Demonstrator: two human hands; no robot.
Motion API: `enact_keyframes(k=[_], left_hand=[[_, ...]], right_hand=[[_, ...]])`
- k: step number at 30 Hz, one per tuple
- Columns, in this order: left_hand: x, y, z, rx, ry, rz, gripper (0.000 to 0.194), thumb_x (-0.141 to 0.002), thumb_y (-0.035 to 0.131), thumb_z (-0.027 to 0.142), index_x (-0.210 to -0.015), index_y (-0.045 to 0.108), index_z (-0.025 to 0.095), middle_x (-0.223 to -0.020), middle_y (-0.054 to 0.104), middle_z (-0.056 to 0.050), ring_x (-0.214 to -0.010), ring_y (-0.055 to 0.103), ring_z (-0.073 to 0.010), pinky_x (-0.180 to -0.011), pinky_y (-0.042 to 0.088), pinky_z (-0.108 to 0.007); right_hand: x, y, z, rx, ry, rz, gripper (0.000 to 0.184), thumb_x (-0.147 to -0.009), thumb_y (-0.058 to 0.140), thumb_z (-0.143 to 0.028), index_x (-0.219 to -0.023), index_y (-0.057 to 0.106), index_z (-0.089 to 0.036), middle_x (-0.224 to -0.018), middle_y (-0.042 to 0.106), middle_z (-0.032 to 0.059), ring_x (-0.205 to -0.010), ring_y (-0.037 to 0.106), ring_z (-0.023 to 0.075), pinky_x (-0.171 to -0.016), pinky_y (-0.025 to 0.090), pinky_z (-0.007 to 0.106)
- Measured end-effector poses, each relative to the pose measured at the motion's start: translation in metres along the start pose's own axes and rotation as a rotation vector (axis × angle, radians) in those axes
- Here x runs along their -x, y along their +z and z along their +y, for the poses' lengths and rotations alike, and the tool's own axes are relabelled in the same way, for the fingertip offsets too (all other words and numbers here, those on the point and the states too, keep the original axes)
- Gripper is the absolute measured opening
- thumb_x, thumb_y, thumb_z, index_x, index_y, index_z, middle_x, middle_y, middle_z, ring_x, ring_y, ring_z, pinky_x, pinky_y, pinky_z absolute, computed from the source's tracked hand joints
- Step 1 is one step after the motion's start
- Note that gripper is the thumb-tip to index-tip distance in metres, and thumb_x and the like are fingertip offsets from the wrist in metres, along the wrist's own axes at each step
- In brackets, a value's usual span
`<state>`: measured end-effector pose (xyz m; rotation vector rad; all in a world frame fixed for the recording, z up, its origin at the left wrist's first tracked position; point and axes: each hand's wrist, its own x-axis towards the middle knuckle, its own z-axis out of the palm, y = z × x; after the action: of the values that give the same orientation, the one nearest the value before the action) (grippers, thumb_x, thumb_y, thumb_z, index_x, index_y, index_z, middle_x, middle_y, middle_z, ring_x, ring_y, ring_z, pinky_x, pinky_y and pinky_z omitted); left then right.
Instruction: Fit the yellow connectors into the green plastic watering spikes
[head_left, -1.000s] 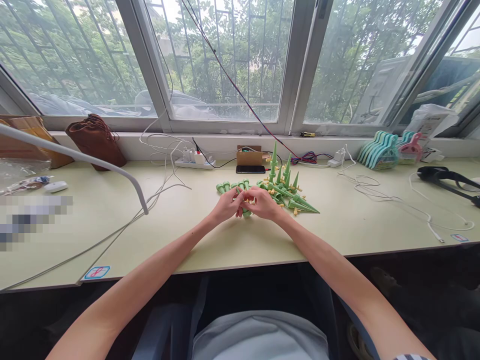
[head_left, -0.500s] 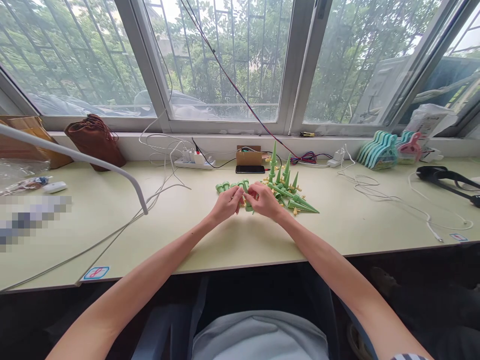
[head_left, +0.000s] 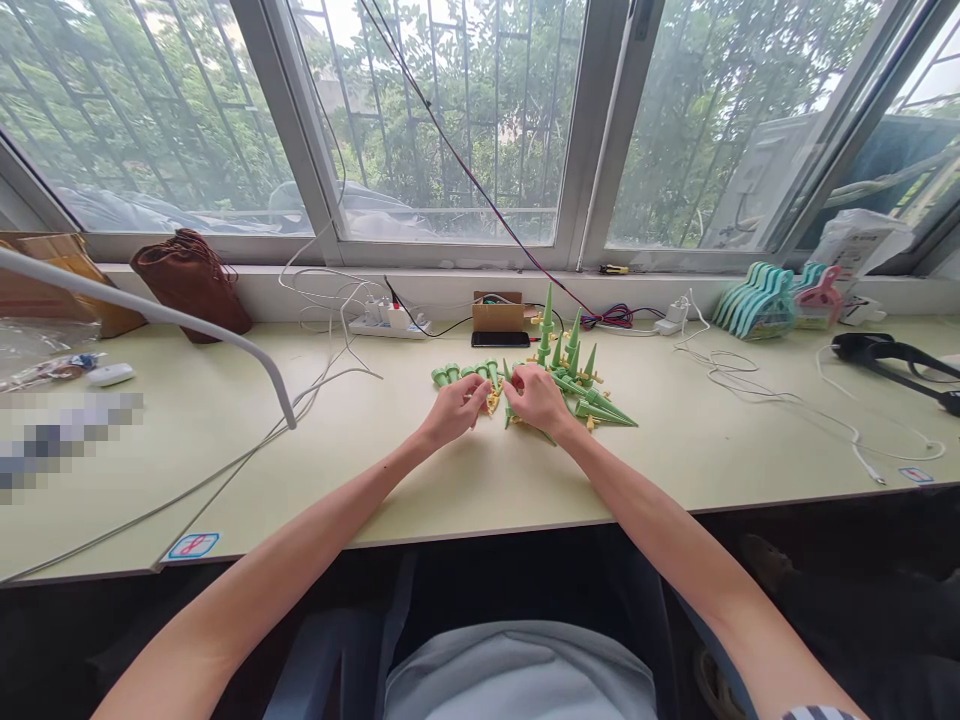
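Observation:
My right hand (head_left: 535, 398) is closed round a green watering spike; parts of it show left of the fingers and below the palm. A short way to the left, my left hand (head_left: 453, 408) has its fingers curled together at a small heap of yellow valves (head_left: 492, 398). What sits between those fingertips is hidden. Several green caps or spike heads (head_left: 451, 373) lie in a row just behind my left hand. Right of my right hand, green spikes with yellow valves stand upright (head_left: 574, 345) or lie on their sides (head_left: 606, 410).
A phone (head_left: 500, 339) rests before a small cardboard box (head_left: 497, 312). A power strip (head_left: 390, 325) and white cables (head_left: 330, 378) lie to the left, beyond a curved grey tube (head_left: 225, 335). Turquoise hangers (head_left: 754, 300) and a black headset-like strap (head_left: 892, 352) are at the right.
My hands have drawn apart from where they met. The right hand has moved slightly right with the green spike, and the yellow valves now show between the hands.

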<state>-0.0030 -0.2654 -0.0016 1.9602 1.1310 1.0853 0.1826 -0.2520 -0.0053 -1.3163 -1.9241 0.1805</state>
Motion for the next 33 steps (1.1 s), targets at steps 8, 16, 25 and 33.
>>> enact_keyframes(k=[8, 16, 25, 33], left_hand=[[0.0013, 0.0006, 0.0016, -0.005, -0.007, -0.021, 0.042, -0.091, 0.052, 0.060, -0.081, 0.058, 0.019, -0.065, 0.060, 0.000, -0.043, 0.051, -0.0106, -0.043, 0.041, -0.024], [0.0022, 0.0010, -0.0014, -0.045, 0.051, -0.079, 0.029, -0.089, 0.058, 0.044, -0.076, 0.060, 0.018, -0.065, 0.059, 0.001, -0.049, 0.050, -0.0101, -0.049, 0.039, -0.024], [0.0038, 0.0019, -0.0020, -0.125, 0.130, -0.133, 0.027, -0.088, 0.057, 0.041, -0.074, 0.062, 0.018, -0.065, 0.060, 0.001, -0.053, 0.047, -0.0097, -0.055, 0.039, -0.024], [-0.0018, -0.0070, -0.0030, -0.273, 0.113, 0.102, 0.017, -0.086, 0.058, 0.031, -0.075, 0.062, 0.019, -0.062, 0.061, 0.002, -0.053, 0.050, -0.0117, -0.057, 0.042, -0.026]], right_hand=[[0.0016, 0.0023, 0.0005, 0.069, 0.047, -0.054, 0.021, -0.092, 0.056, -0.032, -0.075, 0.052, -0.020, -0.085, 0.057, 0.0063, -0.075, 0.051, 0.0173, -0.067, 0.035, 0.028], [0.0048, 0.0020, -0.0034, 0.155, 0.058, -0.077, 0.011, -0.091, 0.058, -0.030, -0.092, 0.059, -0.019, -0.095, 0.059, 0.0073, -0.087, 0.054, 0.0202, -0.068, 0.037, 0.027], [0.0032, 0.0044, 0.0009, 0.134, 0.010, -0.047, 0.004, -0.087, 0.058, -0.022, -0.090, 0.059, -0.019, -0.092, 0.058, 0.0079, -0.088, 0.053, 0.0220, -0.069, 0.038, 0.028], [0.0011, 0.0055, 0.0024, 0.059, -0.063, 0.072, 0.009, -0.089, 0.053, -0.019, -0.080, 0.056, -0.019, -0.083, 0.057, 0.0060, -0.080, 0.053, 0.0200, -0.070, 0.039, 0.029]])
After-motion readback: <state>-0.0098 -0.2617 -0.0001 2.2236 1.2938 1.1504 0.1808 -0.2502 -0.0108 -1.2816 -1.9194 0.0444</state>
